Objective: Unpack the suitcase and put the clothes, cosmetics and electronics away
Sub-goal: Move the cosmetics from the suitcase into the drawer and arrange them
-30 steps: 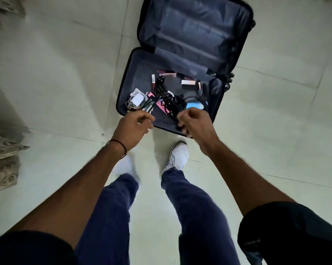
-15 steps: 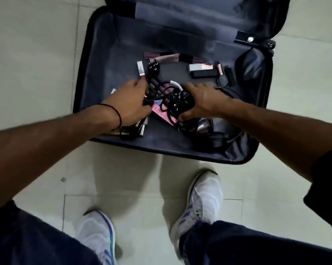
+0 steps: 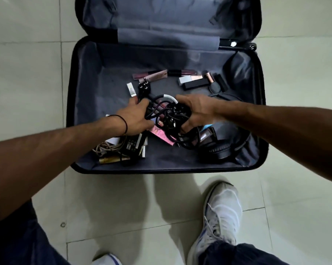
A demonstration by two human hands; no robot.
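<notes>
An open dark suitcase (image 3: 88, 92) lies on the tiled floor. A tangle of black cables (image 3: 171, 115) sits in its middle, with a black plug (image 3: 144, 87) sticking out at the back. My left hand (image 3: 136, 119) grips the tangle's left side, and my right hand (image 3: 195, 111) curls round its right side. Lipsticks and cosmetic tubes (image 3: 192, 81) lie along the back. Black headphones (image 3: 218, 150) rest at the front right. A black charger brick (image 3: 132, 144) and a white cable (image 3: 106, 148) lie under my left wrist.
The suitcase lid (image 3: 169, 18) lies open beyond the main shell. My white shoes (image 3: 220, 213) stand on the pale floor tiles just in front of the case. A pink packet (image 3: 161, 135) lies under the cables.
I have bent closer over the suitcase. Both hands went from above the case's front edge into it and closed on the cable tangle.
</notes>
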